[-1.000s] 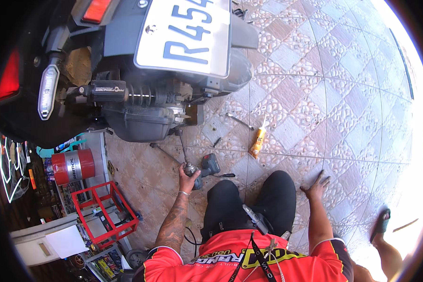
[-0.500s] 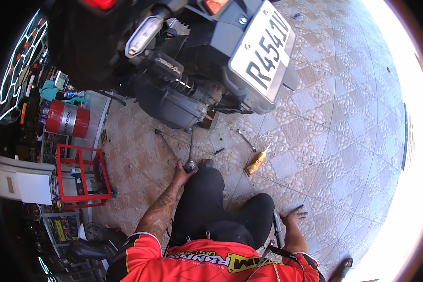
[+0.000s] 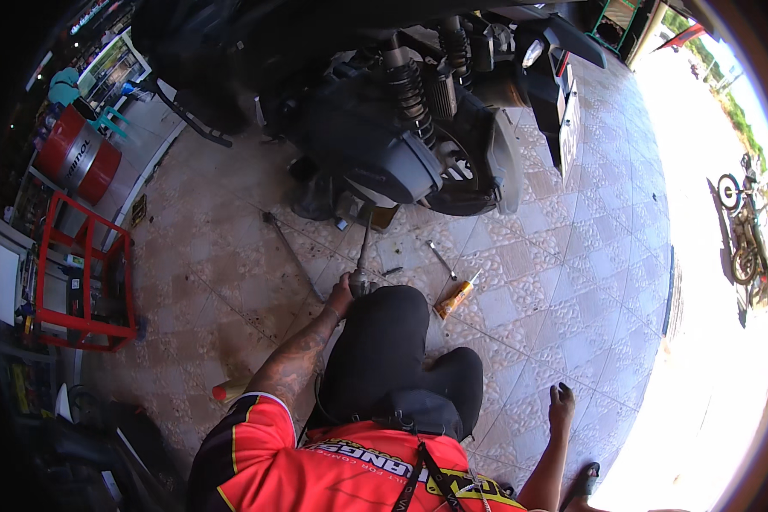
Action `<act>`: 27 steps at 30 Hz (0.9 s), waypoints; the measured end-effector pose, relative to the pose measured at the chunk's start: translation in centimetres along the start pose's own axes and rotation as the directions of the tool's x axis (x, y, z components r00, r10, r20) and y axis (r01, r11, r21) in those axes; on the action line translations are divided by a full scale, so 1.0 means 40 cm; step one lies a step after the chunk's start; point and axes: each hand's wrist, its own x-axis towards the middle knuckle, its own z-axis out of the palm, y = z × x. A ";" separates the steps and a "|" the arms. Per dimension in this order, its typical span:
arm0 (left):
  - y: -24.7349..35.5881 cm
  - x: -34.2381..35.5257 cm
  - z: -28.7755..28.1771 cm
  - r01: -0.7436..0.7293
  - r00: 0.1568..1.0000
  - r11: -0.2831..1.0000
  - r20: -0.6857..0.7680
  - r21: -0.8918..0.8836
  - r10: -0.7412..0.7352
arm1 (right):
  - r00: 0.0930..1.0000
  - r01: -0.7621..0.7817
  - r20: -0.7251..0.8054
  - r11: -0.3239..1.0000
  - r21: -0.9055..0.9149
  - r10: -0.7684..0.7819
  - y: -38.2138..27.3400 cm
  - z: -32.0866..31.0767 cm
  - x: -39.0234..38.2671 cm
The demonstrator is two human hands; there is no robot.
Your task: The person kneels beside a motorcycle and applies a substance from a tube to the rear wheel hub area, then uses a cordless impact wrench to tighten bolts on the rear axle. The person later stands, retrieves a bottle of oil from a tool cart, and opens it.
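Observation:
My left hand (image 3: 341,295) is wrapped round a grey tool (image 3: 360,282) beside my left knee. The tool's long thin shaft (image 3: 366,239) runs up to the underside of a black scooter (image 3: 375,162). Out to the right, my right hand (image 3: 561,404) points away from me over the tiles; its fingertips look a little apart and nothing shows in it. A long dark bar (image 3: 293,254) lies on the floor left of the shaft. On the other side are a spanner (image 3: 440,258), a yellow tube with a nozzle (image 3: 456,296) and a small dark piece (image 3: 392,270).
At left stand a red metal frame (image 3: 85,322) and a red and silver drum (image 3: 77,155). A red and yellow object (image 3: 227,391) lies by my left elbow. A sandalled foot (image 3: 584,480) is at lower right. Outside, a motorcycle (image 3: 745,226) is parked in bright light.
My view has swung, so the scooter now appears from its side. My right hand has left its spread position beside my right knee, and its fingers are closer together. My left hand still grips the tool.

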 end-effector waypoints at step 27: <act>0.415 -0.948 -0.879 0.472 0.879 0.837 0.219 -0.276 -0.424 | 0.724 0.375 0.666 0.913 -0.164 -0.178 -1.164 -0.501 -0.554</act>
